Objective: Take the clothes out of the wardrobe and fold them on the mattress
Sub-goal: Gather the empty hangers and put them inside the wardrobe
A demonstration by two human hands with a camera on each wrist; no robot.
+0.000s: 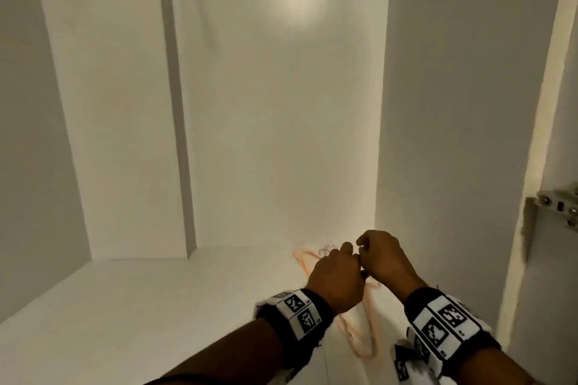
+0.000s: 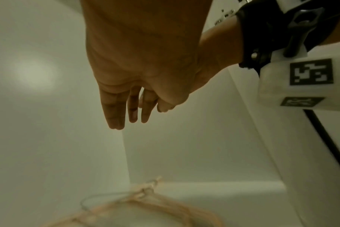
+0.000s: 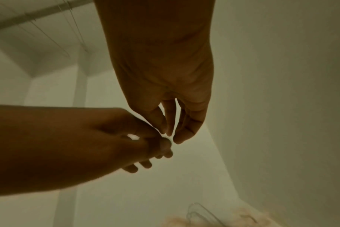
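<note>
1. Both wrist bands are nearest in the head view. Beyond them the left hand and the right hand meet above the peach hangers, which lie on the wardrobe floor. No clothes are visible.
2. From the left wrist, the left hand has its fingers straight and relaxed, holding nothing, above the hangers.
3. From the right wrist, the right hand has loose fingers whose tips touch the left hand; it grips nothing, above the hangers.

Bare forearms, black wristbands with white square-coded marker blocks.
</note>
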